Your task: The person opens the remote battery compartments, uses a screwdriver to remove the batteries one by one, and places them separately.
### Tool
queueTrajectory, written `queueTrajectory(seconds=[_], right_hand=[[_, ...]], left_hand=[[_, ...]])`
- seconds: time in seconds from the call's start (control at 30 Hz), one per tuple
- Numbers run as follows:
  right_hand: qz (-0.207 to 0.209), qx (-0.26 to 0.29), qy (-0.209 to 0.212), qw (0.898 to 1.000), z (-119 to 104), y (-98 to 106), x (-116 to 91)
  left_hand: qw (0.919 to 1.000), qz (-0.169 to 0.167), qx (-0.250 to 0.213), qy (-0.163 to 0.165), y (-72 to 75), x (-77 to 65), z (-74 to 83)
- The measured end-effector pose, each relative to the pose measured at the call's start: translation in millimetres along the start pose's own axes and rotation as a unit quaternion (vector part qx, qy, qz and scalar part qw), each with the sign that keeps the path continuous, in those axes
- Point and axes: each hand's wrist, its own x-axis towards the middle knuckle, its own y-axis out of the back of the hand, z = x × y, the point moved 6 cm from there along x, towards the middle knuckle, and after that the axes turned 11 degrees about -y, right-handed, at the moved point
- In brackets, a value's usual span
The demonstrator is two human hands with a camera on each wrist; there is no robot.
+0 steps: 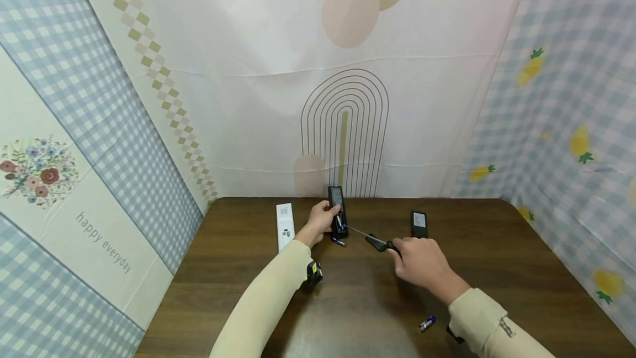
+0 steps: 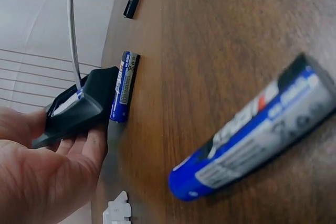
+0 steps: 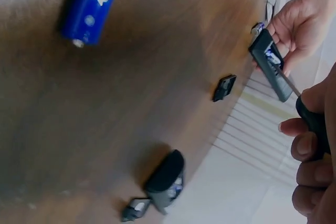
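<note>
My left hand [image 1: 319,220] holds a black remote control [image 1: 336,196], fingers beneath it and thumb on its edge. Its battery compartment is uncovered, and a blue and white battery [image 1: 340,221] lies inside. In my right hand [image 1: 422,261] is the dark handle of a screwdriver [image 1: 366,233], whose thin metal shaft reaches left into the compartment. Its tip meets the battery there, as the left wrist view shows. Just below the remote's near end a loose battery [image 2: 125,86] lies on the table; another battery [image 2: 252,135] fills that view's foreground.
A white remote [image 1: 285,220] lies left of my left hand. Beyond my right hand is a black remote [image 1: 419,220] with a pale label. A black battery cover [image 1: 375,242] lies under the screwdriver. One battery [image 1: 427,323] rests near my right sleeve on the wooden table [image 1: 367,303].
</note>
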Motion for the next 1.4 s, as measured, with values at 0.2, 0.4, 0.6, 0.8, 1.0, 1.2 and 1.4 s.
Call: queueTrajectory(seconds=[0.2, 0.4, 0.6, 0.8, 1.0, 1.2, 1.4], right_hand=[[-0.032, 0.027, -0.011, 0.999, -2, 1, 7], [-0.122, 0.129, -0.096, 0.979, 13, -10, 10], [-0.133, 0.142, -0.112, 0.974, 14, -14, 9], [-0.124, 0.133, -0.114, 0.977, 15, -16, 9], [-0.122, 0.13, -0.117, 0.977, 16, -18, 6], [-0.119, 0.132, -0.122, 0.977, 16, -18, 5], [-0.112, 0.131, -0.119, 0.978, 16, -16, 4]], left_hand=[[0.9998, 0.001, 0.018, -0.004, 1.9, -0.1, 0.9], [0.9993, 0.01, 0.036, -0.005, 0.9, 1.3, 0.9], [0.9995, 0.01, 0.03, -0.003, -0.7, 2.6, 1.6], [0.9997, 0.01, 0.022, -0.005, -0.2, 3.6, 0.7], [0.9996, 0.012, 0.024, -0.005, 1.1, 3.5, -0.3], [0.9998, 0.011, 0.015, -0.004, 0.6, 0.7, 1.7], [0.9998, 0.014, 0.012, -0.008, 0.8, 0.0, 2.0]])
